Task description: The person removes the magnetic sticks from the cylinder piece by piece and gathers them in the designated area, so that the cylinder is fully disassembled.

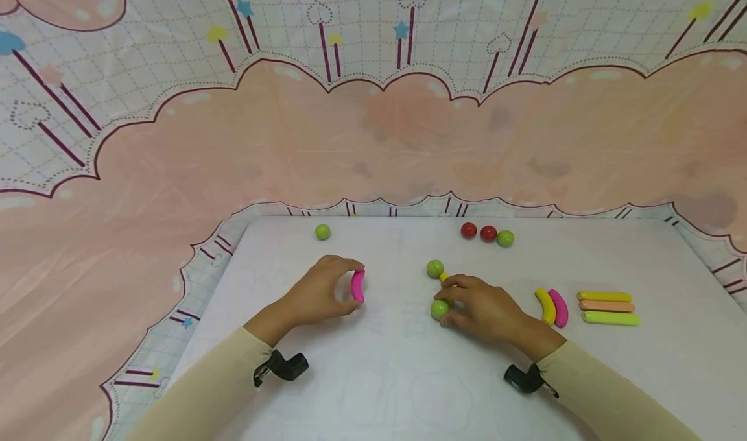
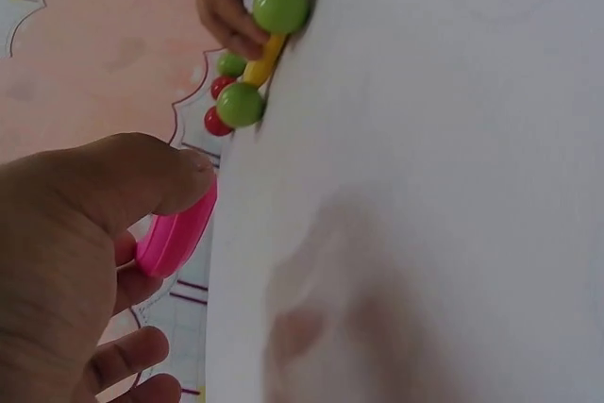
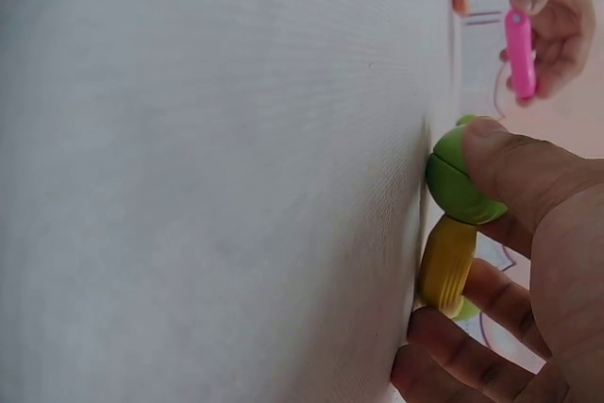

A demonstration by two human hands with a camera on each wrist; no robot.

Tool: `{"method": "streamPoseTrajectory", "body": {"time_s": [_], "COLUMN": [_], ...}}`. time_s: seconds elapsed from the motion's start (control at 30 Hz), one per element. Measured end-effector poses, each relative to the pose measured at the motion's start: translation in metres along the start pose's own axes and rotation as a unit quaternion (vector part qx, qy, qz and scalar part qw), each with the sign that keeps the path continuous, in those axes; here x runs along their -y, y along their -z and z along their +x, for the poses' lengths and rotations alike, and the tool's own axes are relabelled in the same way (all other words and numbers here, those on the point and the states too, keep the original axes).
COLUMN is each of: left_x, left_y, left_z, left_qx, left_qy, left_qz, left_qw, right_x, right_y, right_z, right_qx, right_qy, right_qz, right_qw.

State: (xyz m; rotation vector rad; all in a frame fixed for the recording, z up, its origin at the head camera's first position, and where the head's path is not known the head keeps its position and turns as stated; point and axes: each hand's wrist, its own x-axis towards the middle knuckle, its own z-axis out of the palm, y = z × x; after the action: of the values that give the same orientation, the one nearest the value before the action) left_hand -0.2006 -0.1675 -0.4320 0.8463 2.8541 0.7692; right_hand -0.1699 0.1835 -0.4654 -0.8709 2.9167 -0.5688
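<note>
My left hand (image 1: 315,295) pinches a pink curved stick (image 1: 358,286) between thumb and fingers, over the left-middle of the white table. Right of it, my right hand (image 1: 484,306) grips a green ball (image 1: 440,309) with its thumb and fingertips. A straight yellow stick (image 2: 265,61) joins that ball to a second green ball (image 1: 434,268), which lies farther back. From the head the right fingers hide most of the yellow stick; the right wrist view shows the yellow stick (image 3: 445,266) meeting the held ball (image 3: 458,181) close to the tabletop.
A lone green ball (image 1: 323,232) sits at the back left. Two red balls (image 1: 478,232) and a green ball (image 1: 505,238) line up at the back. Right of my right hand lie yellow and pink curved sticks (image 1: 559,309), then straight yellow, orange and green sticks (image 1: 609,320).
</note>
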Motion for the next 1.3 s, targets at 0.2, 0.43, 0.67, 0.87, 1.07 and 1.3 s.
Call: {"method": "streamPoseTrajectory", "body": {"time_s": [0.2, 0.43, 0.67, 0.87, 1.07, 1.3], "left_x": [0.007, 0.019, 0.03, 0.044, 0.055, 0.067], "left_y": [0.013, 0.019, 0.026, 0.032, 0.035, 0.042], "left_z": [-0.007, -0.016, -0.027, -0.038, -0.046, -0.055], "left_qx": [0.009, 0.014, 0.025, 0.035, 0.033, 0.026], "left_qy": [0.021, 0.042, 0.076, 0.114, 0.116, 0.11], "left_qz": [-0.017, -0.014, -0.051, -0.059, -0.044, -0.042], "left_qw": [0.9996, 0.9989, 0.9955, 0.9912, 0.9917, 0.9927], "right_x": [0.001, 0.001, 0.0, -0.001, 0.0, -0.001], "right_y": [0.001, 0.001, -0.001, -0.001, -0.001, -0.003], "right_z": [0.0, -0.001, -0.001, -0.001, -0.001, -0.001], "right_qx": [0.0, -0.004, -0.01, -0.014, -0.016, -0.015], "right_qy": [0.002, 0.007, 0.009, 0.01, 0.01, 0.009], "right_qz": [-0.001, 0.0, -0.001, -0.002, 0.002, 0.003], "right_qw": [1.0, 1.0, 1.0, 1.0, 1.0, 1.0]}}
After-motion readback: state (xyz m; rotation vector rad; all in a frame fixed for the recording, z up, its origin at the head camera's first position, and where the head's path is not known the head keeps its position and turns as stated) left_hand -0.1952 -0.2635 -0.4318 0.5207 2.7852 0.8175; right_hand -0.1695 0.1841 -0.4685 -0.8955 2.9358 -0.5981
